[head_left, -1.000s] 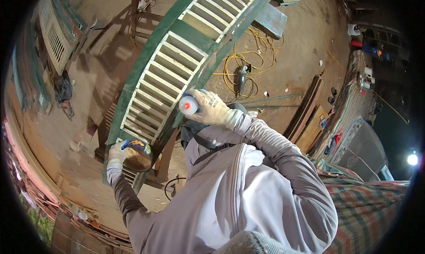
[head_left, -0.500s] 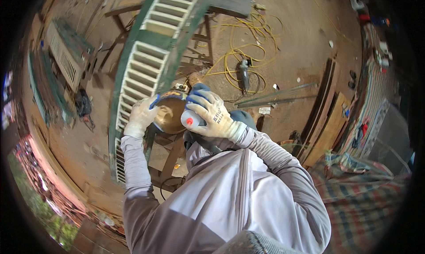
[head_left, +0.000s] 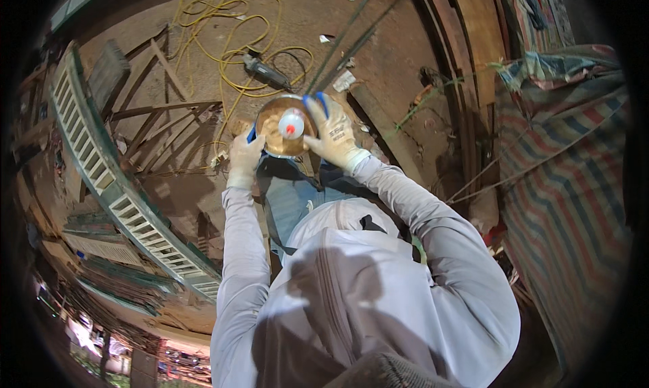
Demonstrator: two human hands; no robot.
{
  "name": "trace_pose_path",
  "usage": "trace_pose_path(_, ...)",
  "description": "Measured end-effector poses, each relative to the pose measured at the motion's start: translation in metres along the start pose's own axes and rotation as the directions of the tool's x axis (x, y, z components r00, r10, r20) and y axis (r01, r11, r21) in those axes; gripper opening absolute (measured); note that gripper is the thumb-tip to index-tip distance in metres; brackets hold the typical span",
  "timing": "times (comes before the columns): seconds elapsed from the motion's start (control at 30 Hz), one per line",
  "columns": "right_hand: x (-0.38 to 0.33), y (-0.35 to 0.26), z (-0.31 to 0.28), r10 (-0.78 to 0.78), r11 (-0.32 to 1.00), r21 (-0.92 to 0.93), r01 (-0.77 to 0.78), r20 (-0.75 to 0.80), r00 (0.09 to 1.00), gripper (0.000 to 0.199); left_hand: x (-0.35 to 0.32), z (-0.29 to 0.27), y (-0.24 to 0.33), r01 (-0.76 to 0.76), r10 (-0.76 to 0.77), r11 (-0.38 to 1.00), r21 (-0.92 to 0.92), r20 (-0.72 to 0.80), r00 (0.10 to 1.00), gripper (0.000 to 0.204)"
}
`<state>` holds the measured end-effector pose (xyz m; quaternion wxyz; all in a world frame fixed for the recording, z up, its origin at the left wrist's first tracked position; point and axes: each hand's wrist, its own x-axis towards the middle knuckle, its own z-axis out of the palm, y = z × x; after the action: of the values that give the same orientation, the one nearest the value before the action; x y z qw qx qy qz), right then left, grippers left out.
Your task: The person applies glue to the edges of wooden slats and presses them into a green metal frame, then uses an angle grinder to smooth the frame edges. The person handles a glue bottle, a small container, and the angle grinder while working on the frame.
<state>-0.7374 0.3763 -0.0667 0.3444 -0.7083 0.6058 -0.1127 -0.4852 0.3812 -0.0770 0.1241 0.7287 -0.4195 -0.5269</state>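
A round metal tin (head_left: 272, 144) with tan-brown contents is in front of my waist. A white plastic bottle (head_left: 292, 117) with a red tip stands inside it, tip toward me. My left hand (head_left: 245, 159), in a white glove with blue on the palm side, is closed on the tin's left rim. On the tin's right side, my right hand (head_left: 332, 132), gloved the same way, has its fingers stretched and apart. Its thumb is close to the bottle, but the fingers are not wrapped round it. The tin's underside is hidden.
A green-edged louvred shutter (head_left: 111, 178) slants along the left, near wooden trestles (head_left: 162, 111). An angle grinder (head_left: 267, 72) and a coiled yellow cord (head_left: 233, 53) lie on the dirt floor ahead. Long boards (head_left: 466, 43) and a striped tarpaulin (head_left: 561, 158) are at right.
My view and body have turned right, away from the shutter, which now appears farther left. The tin came along in my left hand. My right hand has let go of the bottle, now in the tin.
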Motion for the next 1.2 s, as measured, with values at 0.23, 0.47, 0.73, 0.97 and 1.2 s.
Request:
trace_pose_path(0.23, -0.024, 0.091, 0.016, 0.643, 0.727, 0.099, -0.680, 0.249, 0.724, 0.067, 0.065, 0.097, 0.012, 0.032, -0.055, 0.971, 0.237, 0.091, 0.994, 0.060)
trace_pose_path(0.47, -0.056, 0.225, 0.150, 0.817, 0.546, 0.466, -0.697, -0.110, 0.567, 0.060, 0.105, 0.162, -0.092, -0.052, 0.082, 0.973, -0.226, 0.126, 0.989, 0.056)
trace_pose_path(0.73, -0.044, 0.446, 0.290, 0.952, -0.247, 0.915, -0.318, 0.291, 0.098, 0.043, 0.048, 0.189, -0.296, 0.643, -0.675, 0.564, -0.518, 0.160, 0.720, 0.040)
trace_pose_path(0.97, -0.045, 0.654, 0.367, 0.943, -0.317, 0.944, -0.093, 0.324, 0.076, 0.023, 0.016, 0.218, -0.430, 0.687, -0.677, 0.639, -0.347, 0.170, 0.716, 0.042)
trace_pose_path(1.2, -0.023, 0.855, 0.320, 0.741, -0.559, 0.809, -0.180, 0.585, 0.328, 0.031, -0.026, 0.275, -0.477, 0.754, -0.771, 0.511, -0.411, 0.169, 0.614, 0.042)
